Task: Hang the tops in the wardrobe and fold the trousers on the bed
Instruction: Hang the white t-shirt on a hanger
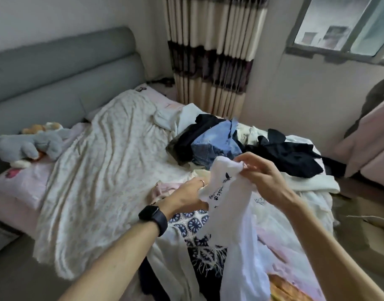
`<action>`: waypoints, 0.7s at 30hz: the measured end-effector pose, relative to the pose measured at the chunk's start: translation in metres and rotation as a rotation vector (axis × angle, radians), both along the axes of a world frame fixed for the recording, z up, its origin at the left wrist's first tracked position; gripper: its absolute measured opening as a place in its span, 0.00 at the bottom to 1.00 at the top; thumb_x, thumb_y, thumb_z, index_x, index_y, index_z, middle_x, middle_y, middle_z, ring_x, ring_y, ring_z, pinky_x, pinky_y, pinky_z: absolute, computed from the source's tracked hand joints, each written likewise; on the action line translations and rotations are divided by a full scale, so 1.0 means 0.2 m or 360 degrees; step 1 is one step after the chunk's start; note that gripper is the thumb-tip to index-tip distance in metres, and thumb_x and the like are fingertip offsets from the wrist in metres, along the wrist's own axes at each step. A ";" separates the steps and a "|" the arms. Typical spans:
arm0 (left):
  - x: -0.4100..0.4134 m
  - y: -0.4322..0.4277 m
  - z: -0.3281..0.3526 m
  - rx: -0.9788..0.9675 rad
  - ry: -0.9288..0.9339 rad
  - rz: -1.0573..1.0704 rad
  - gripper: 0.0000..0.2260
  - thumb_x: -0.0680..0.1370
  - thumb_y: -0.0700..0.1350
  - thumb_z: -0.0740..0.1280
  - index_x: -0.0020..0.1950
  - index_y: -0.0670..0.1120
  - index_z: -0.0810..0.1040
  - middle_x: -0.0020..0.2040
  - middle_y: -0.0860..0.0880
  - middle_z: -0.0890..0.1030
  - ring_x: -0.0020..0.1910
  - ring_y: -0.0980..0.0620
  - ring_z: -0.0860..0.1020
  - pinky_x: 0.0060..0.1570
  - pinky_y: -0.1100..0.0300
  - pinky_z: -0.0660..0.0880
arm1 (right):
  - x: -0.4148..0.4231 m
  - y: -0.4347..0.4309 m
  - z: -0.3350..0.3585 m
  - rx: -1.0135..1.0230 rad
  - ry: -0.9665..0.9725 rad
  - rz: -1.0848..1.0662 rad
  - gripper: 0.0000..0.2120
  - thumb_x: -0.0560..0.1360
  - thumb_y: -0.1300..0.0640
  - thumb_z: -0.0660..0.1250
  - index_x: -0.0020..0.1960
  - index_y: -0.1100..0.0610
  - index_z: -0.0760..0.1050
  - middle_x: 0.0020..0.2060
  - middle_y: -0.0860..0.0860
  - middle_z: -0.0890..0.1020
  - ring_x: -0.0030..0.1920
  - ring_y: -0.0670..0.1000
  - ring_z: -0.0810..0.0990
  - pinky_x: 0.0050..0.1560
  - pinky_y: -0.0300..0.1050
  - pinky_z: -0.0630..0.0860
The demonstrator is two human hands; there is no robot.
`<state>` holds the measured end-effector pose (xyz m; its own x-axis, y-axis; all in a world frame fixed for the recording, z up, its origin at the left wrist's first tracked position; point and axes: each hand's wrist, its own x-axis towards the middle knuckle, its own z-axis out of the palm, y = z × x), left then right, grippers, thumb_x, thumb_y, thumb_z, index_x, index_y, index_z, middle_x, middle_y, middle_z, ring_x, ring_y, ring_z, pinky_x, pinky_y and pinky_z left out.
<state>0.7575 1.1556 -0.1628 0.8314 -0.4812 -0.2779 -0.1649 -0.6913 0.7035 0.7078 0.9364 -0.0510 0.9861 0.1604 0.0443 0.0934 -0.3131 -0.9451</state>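
Observation:
A white top (pixel 234 224) with small black print hangs above the bed (pixel 99 161), held by both hands. My right hand (pixel 260 177) pinches its upper edge. My left hand (pixel 186 196), with a ring and a black watch on the wrist, grips the cloth lower down at the left. Beyond the hands lies a pile of clothes: a black garment (pixel 195 135), blue denim (pixel 217 144) and another black garment (pixel 291 155). A blue-and-white patterned cloth (pixel 193 222) lies under the white top. No wardrobe is in view.
A crumpled pale blanket (pixel 95 170) covers the bed's left part. Soft toys (pixel 30 144) lie by the grey headboard (pixel 56 68). A striped curtain (pixel 212 57) hangs behind the bed, a window (pixel 347 25) at the right. Pink cloth (pixel 369 144) stands at the right edge.

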 end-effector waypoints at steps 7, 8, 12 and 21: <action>-0.48 0.27 0.27 -0.0140 -0.0187 0.0846 0.12 0.77 0.48 0.73 0.35 0.53 0.77 0.33 0.55 0.78 0.35 0.55 0.76 0.34 0.63 0.70 | -0.05 -0.01 0.21 0.0262 -0.0098 0.0025 0.08 0.72 0.57 0.63 0.42 0.47 0.80 0.38 0.47 0.79 0.41 0.48 0.75 0.42 0.44 0.70; -0.54 0.36 0.34 -0.0157 -0.0209 0.0930 0.11 0.77 0.47 0.74 0.35 0.55 0.79 0.32 0.56 0.80 0.35 0.57 0.77 0.34 0.64 0.69 | -0.04 0.02 0.20 0.0265 -0.0117 -0.0009 0.08 0.72 0.56 0.62 0.43 0.47 0.79 0.38 0.48 0.79 0.41 0.48 0.75 0.42 0.44 0.70; -0.93 0.68 0.70 -0.0112 -0.0389 0.1186 0.04 0.75 0.47 0.76 0.44 0.57 0.84 0.41 0.57 0.86 0.44 0.60 0.82 0.47 0.60 0.75 | -0.04 0.23 0.18 0.0192 -0.0142 0.0114 0.08 0.72 0.53 0.60 0.46 0.50 0.78 0.39 0.51 0.79 0.40 0.50 0.75 0.43 0.47 0.72; -2.03 0.98 0.99 0.0181 -0.0361 0.1680 0.06 0.74 0.46 0.76 0.47 0.58 0.83 0.45 0.62 0.85 0.46 0.64 0.82 0.46 0.64 0.76 | -0.44 1.03 0.28 0.0133 -0.0373 0.0818 0.06 0.69 0.53 0.57 0.38 0.53 0.71 0.29 0.43 0.72 0.33 0.46 0.68 0.35 0.44 0.64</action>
<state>0.3520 1.3516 0.0357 0.8484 0.5255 -0.0635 0.4330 -0.6201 0.6543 0.6198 1.1419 0.0046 0.7445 0.6034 0.2857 0.4240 -0.0968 -0.9005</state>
